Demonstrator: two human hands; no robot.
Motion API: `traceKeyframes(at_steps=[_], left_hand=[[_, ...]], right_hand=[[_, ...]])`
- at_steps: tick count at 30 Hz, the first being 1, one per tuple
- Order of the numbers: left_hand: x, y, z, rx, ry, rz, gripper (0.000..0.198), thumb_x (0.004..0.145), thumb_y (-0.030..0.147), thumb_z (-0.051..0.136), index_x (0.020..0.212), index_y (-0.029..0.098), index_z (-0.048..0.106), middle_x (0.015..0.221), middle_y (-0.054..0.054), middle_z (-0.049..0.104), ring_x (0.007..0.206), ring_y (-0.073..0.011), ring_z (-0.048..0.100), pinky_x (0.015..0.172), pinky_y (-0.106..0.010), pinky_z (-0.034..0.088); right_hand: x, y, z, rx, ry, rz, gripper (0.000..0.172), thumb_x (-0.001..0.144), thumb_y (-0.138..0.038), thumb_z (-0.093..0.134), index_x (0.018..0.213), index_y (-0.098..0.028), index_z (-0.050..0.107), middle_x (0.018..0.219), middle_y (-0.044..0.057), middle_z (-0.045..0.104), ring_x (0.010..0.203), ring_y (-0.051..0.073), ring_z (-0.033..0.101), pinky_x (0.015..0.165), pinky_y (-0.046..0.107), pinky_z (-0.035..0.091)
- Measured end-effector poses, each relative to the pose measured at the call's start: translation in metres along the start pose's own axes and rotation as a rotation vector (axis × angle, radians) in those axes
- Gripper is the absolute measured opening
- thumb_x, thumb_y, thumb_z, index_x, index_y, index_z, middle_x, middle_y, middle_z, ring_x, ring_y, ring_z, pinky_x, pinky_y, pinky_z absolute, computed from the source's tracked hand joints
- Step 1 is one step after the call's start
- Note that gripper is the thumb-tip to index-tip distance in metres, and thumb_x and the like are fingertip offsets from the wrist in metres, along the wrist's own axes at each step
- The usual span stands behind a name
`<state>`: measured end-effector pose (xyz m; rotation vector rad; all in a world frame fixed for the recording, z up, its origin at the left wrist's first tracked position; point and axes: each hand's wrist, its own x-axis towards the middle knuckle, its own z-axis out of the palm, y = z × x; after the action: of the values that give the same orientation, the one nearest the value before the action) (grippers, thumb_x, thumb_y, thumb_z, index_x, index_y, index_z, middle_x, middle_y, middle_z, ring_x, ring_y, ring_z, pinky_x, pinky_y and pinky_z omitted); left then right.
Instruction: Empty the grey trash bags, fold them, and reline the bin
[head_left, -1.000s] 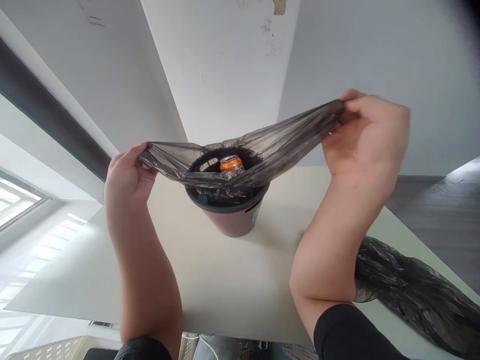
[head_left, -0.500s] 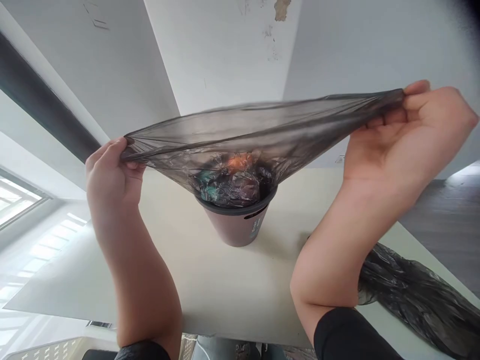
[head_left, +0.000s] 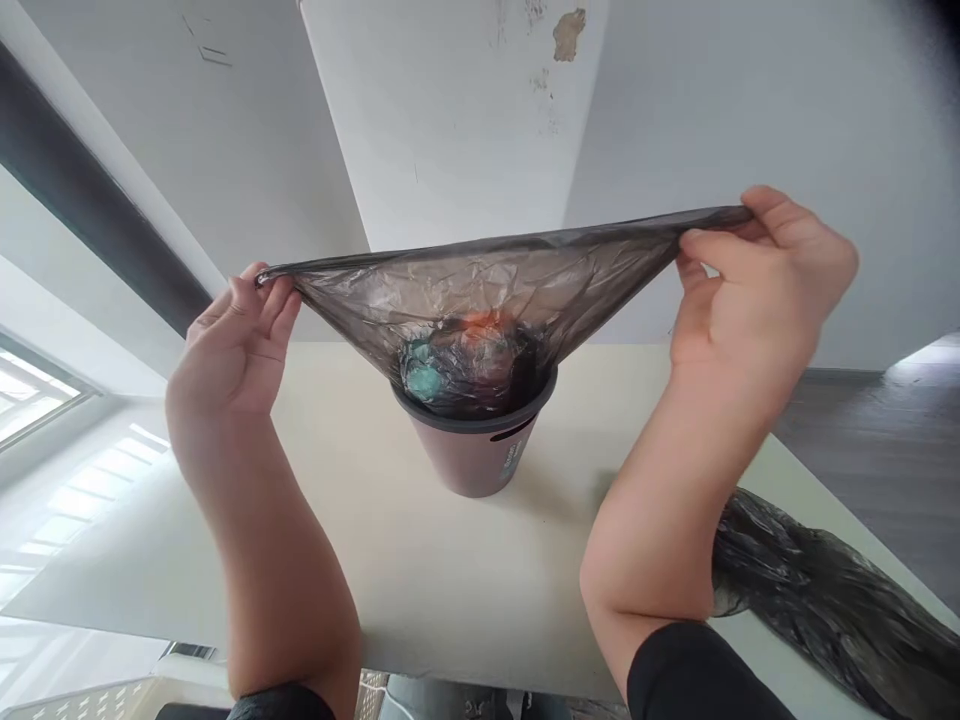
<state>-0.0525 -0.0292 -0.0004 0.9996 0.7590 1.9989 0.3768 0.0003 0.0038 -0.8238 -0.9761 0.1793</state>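
A small pink bin (head_left: pixel 476 460) with a dark rim stands on a pale table (head_left: pixel 420 570). A thin grey bin bag (head_left: pixel 480 290) sits in it, its mouth pulled up and stretched wide above the rim. My left hand (head_left: pixel 240 345) pinches the bag's left edge. My right hand (head_left: pixel 757 280) pinches the right edge, held higher. Through the film I see an orange can (head_left: pixel 484 325) and something teal (head_left: pixel 424 378) inside the bag.
A second dark plastic bag (head_left: pixel 825 595) lies crumpled on the table at the right, by my right elbow. A white wall with chipped paint stands behind the table. Dark floor shows at the far right, a window at the left.
The bag's mouth, low over the bin with the can showing, has been lifted and stretched wide. Since half a second ago my right hand has come inward and my left has risen slightly.
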Motion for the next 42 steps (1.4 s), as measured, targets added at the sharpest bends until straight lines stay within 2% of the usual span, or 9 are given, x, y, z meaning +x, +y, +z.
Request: traceKeyframes(at_steps=[4,9,14,19,24,28,31,36,42], left_hand=[[0.000,-0.007,0.003,0.176,0.096,0.201,0.023,0.076,-0.004,0.086,0.093,0.008,0.077,0.078,0.000,0.067,0.077,-0.0087,0.069,0.091,-0.025,0.062],[0.005,-0.021,0.003,0.424,0.238,0.344,0.016,0.080,0.006,0.085,0.086,0.015,0.074,0.073,0.005,0.057,0.069,-0.0064,0.059,0.069,-0.017,0.055],[0.002,-0.033,0.012,0.211,-0.003,0.108,0.027,0.102,0.039,0.072,0.088,0.017,0.063,0.095,-0.009,0.077,0.089,-0.0180,0.076,0.080,-0.033,0.063],[-0.002,-0.035,0.025,-0.045,-0.085,-0.015,0.030,0.105,0.046,0.067,0.092,0.019,0.066,0.107,-0.013,0.081,0.109,-0.0259,0.078,0.095,-0.041,0.064],[-0.007,-0.025,0.034,-0.179,-0.088,-0.120,0.030,0.107,0.044,0.065,0.086,0.023,0.061,0.072,0.002,0.069,0.080,-0.0162,0.076,0.091,-0.035,0.066],[-0.019,-0.013,0.043,-0.143,-0.170,-0.201,0.027,0.107,0.044,0.067,0.088,0.025,0.061,0.053,0.009,0.038,0.043,-0.0071,0.046,0.055,-0.021,0.054],[-0.029,-0.005,0.052,-0.071,-0.283,-0.233,0.026,0.104,0.044,0.070,0.089,0.024,0.062,0.056,0.009,0.031,0.041,-0.0062,0.033,0.042,-0.020,0.039],[-0.042,-0.002,0.065,-0.036,-0.463,-0.251,0.026,0.101,0.035,0.066,0.081,0.019,0.064,0.074,-0.001,0.048,0.058,-0.0097,0.049,0.050,-0.023,0.044],[-0.046,-0.012,0.068,0.151,-0.532,-0.146,0.014,0.089,0.020,0.078,0.103,0.019,0.073,0.081,-0.004,0.063,0.072,-0.0155,0.064,0.066,-0.028,0.055]], right_hand=[[-0.012,-0.006,0.011,-0.107,0.040,0.055,0.055,0.067,-0.017,0.071,0.118,-0.024,0.054,0.131,0.014,0.059,0.114,0.028,0.070,0.086,0.045,0.063],[-0.027,-0.015,0.024,-0.093,-0.155,0.168,0.049,0.075,-0.017,0.066,0.120,-0.027,0.051,0.140,0.013,0.056,0.115,0.027,0.073,0.082,0.040,0.065],[-0.025,-0.003,0.031,-0.115,-0.226,0.069,0.046,0.091,-0.043,0.070,0.133,-0.029,0.059,0.131,0.012,0.061,0.125,0.034,0.070,0.088,0.052,0.066],[-0.018,0.005,0.031,-0.082,-0.243,0.060,0.041,0.096,-0.054,0.070,0.125,-0.025,0.071,0.120,0.012,0.070,0.131,0.036,0.066,0.101,0.058,0.062],[-0.024,0.001,0.036,0.356,-0.215,0.280,0.016,0.097,-0.039,0.075,0.102,-0.024,0.072,0.108,0.006,0.074,0.119,0.024,0.071,0.109,0.043,0.060],[-0.038,-0.017,0.050,0.623,-0.295,0.389,0.019,0.102,-0.039,0.070,0.095,-0.027,0.058,0.107,0.002,0.075,0.111,0.021,0.074,0.098,0.043,0.063],[-0.050,-0.040,0.057,0.663,-0.423,0.407,0.028,0.102,-0.046,0.070,0.091,-0.028,0.052,0.078,-0.004,0.065,0.078,0.018,0.071,0.078,0.037,0.063],[-0.062,-0.070,0.060,0.570,-0.742,0.507,0.024,0.098,-0.049,0.067,0.097,-0.026,0.058,0.062,-0.008,0.033,0.048,0.010,0.028,0.046,0.026,0.032],[-0.074,-0.071,0.073,0.502,-0.938,0.454,0.021,0.084,-0.023,0.061,0.104,-0.020,0.065,0.074,0.000,0.057,0.062,0.014,0.046,0.054,0.028,0.038]])
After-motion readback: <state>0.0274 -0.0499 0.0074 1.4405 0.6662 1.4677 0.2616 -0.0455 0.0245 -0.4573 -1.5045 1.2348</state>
